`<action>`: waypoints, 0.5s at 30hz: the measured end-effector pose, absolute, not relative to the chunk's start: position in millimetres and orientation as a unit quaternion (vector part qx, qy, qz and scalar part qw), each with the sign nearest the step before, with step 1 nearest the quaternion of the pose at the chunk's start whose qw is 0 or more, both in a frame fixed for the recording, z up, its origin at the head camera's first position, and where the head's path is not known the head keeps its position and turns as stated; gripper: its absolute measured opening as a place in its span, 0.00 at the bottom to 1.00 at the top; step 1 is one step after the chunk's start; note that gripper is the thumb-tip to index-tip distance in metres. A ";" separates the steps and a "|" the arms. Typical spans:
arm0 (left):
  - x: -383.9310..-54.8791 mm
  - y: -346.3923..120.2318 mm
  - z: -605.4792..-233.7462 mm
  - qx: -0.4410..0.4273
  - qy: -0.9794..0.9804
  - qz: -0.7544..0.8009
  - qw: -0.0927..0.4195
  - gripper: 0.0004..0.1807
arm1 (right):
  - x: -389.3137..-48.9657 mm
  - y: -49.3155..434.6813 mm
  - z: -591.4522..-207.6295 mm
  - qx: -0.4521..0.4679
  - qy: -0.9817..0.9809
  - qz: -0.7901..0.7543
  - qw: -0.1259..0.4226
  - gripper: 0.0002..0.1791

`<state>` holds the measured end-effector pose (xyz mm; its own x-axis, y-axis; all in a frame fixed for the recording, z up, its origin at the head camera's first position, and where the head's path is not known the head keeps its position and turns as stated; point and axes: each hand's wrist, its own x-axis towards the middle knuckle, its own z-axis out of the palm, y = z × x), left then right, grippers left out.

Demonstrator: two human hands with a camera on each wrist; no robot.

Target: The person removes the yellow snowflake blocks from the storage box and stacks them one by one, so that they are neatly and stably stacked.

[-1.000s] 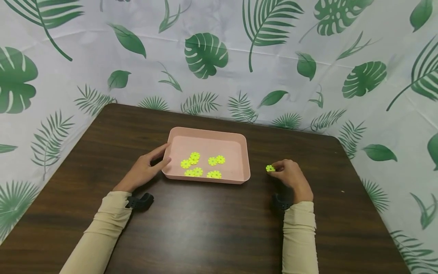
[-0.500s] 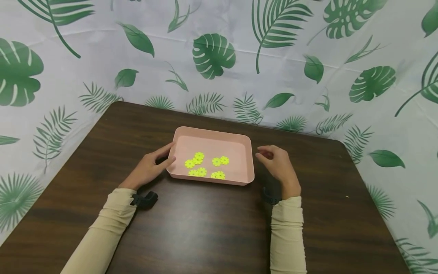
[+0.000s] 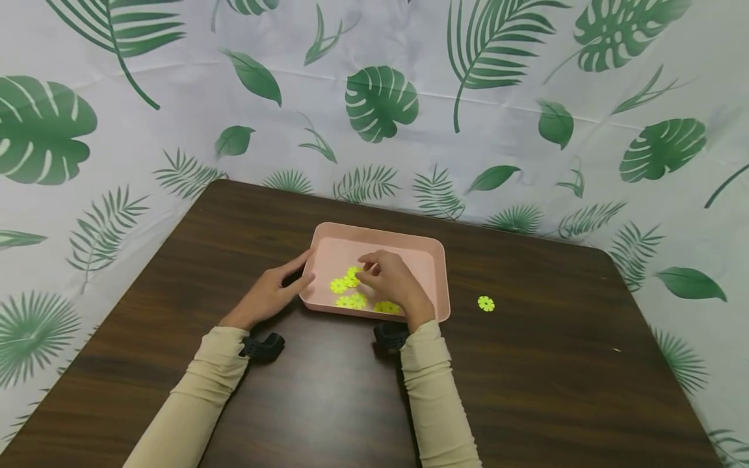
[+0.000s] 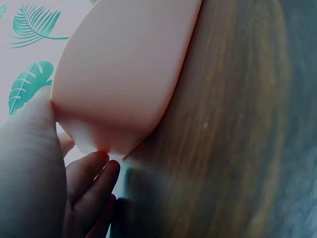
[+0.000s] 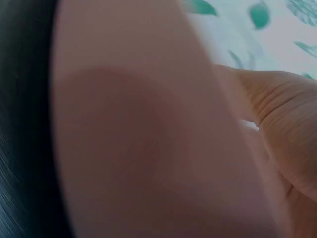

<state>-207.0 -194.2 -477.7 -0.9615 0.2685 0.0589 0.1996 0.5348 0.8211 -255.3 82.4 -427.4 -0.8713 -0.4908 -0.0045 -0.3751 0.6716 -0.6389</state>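
In the head view, my left hand grips the left end of a pink rectangular tray, its thumb over the rim. In the left wrist view, the fingers rest against the tray's outer wall. My right hand hovers over the tray, thumb and fingers bent and slightly apart beside a small pile of yellow-green notched discs. More discs lie along the tray's near wall, partly hidden by it. A single disc lies on the table right of the tray. In the right wrist view, the tray wall fills most of the picture, blurred.
The dark wooden table carries the tray near its far middle. A leaf-printed white cloth hangs behind the table. A tiny pale scrap lies on the right side.
My right hand set down one disc right of the tray, then moved left over the tray's wall to the discs inside. The left hand stays at the tray's left end.
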 end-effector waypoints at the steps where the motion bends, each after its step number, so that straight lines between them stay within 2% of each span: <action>1: -207.1 -193.2 -478.1 0.134 0.877 0.460 0.037 0.37 | -255.2 78.5 -429.3 -0.234 0.913 -0.322 0.094 0.21; 9: -210.3 -193.2 -478.4 0.133 0.878 0.458 0.037 0.37 | -256.0 68.7 -436.3 -0.223 0.928 -0.289 0.078 0.23; 13: -210.9 -194.6 -479.7 0.133 0.879 0.456 0.037 0.37 | -257.8 67.6 -440.5 -0.229 0.923 -0.294 0.091 0.10; 15: -210.5 -195.0 -480.4 0.135 0.878 0.457 0.037 0.37 | -258.6 66.8 -442.8 -0.231 0.921 -0.297 0.100 0.07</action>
<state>-210.5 -195.0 -480.4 -0.9607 0.2714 0.0576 0.2030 0.5459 0.8129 -258.6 66.8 -442.8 -0.8735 -0.4844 -0.0480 -0.3652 0.7175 -0.5932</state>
